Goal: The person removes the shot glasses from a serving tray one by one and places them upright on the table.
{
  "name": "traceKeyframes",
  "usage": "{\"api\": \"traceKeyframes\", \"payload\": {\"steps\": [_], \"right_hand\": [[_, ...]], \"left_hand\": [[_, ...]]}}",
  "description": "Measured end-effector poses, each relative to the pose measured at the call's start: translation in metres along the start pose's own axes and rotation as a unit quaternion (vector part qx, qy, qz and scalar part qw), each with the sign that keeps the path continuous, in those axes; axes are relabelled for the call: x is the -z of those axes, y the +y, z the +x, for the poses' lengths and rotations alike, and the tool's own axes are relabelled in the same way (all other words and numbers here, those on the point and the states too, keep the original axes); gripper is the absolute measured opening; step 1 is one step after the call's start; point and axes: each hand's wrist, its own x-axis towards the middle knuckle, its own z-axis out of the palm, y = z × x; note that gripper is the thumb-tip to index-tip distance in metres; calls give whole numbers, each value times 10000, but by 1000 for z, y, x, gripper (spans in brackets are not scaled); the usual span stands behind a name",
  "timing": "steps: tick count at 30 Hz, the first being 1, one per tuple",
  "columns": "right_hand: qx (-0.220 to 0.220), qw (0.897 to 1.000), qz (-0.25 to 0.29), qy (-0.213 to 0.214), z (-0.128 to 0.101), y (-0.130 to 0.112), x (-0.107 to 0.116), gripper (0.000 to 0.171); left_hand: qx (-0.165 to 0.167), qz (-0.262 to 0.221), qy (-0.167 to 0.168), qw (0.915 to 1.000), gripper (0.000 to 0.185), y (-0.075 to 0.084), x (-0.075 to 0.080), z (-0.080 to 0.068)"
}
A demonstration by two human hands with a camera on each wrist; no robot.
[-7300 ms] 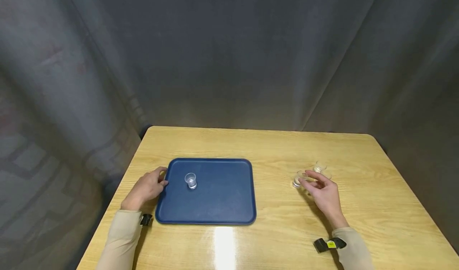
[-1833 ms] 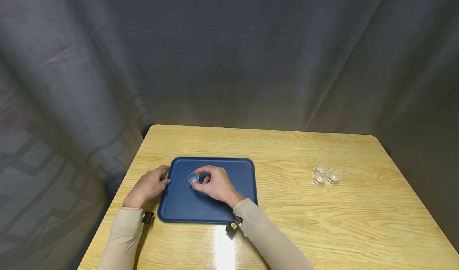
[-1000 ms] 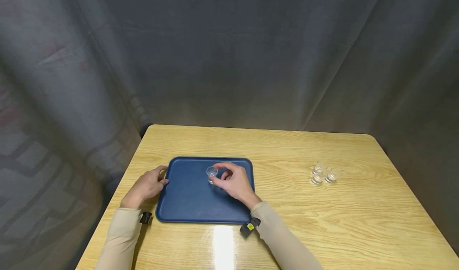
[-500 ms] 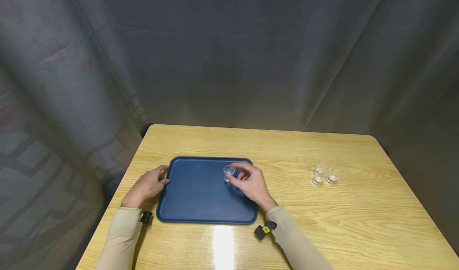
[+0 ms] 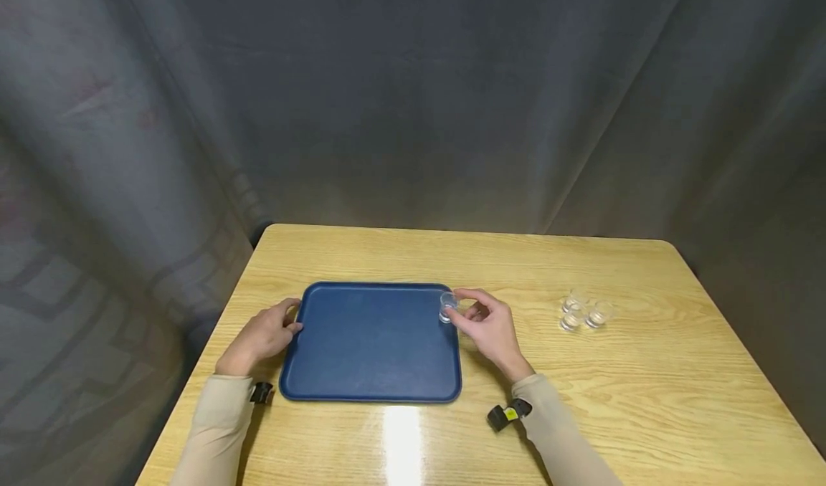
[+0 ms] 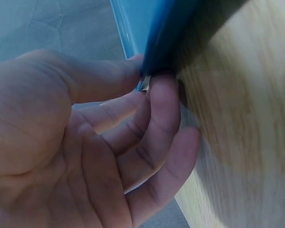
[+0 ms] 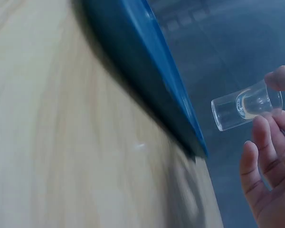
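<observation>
My right hand pinches a small clear shot glass between thumb and fingers near its rim. It is over the right edge of the blue tray. The right wrist view shows that shot glass raised clear of the tray. At the tray's left side, my left hand grips the rim, with the thumb on top and a fingertip underneath. Three more shot glasses stand close together on the table to the right.
The wooden table extends around the tray, mostly to its right. Grey curtains hang behind and at both sides. A bright reflection lies on the table in front of the tray.
My right hand has lifted the shot glass off the tray's left part and carried it rightward to the tray's right edge. My left hand has stayed at the rim.
</observation>
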Motion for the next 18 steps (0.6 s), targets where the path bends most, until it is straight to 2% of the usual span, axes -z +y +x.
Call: {"api": "traceKeyframes", "payload": {"steps": [11,18], "right_hand": [[-242,9986,-138,453,-6,12,37,35],[-385,9966,-188,697,-14,19,53,36]], "left_hand": [[-16,10,-18,10000,57,-1,0,1],[30,-83,-111,9999,66,-1,-2,2]]}}
